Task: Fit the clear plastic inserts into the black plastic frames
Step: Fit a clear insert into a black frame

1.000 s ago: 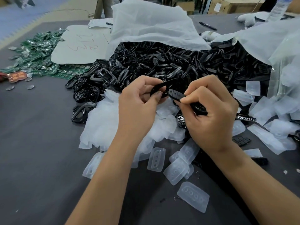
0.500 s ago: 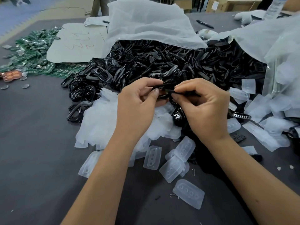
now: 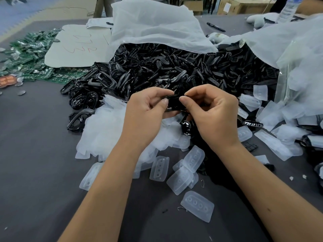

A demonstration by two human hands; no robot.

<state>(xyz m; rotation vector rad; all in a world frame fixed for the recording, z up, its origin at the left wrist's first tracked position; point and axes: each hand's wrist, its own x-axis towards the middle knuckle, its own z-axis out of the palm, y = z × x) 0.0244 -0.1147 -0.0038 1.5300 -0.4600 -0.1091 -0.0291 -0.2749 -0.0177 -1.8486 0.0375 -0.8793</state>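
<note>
Over grey table point(image 3: 35, 163), both hands' grip now meets centred on black frame point(image 3: 174, 103).

Single head view, looking forward and down, close over table point(image 3: 35, 154).

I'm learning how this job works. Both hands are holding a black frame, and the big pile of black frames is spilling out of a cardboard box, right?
Not quite. The head view shows the black frames spilling from a white plastic bag, not a box. The left hand and right hand do hold a black frame.
</note>
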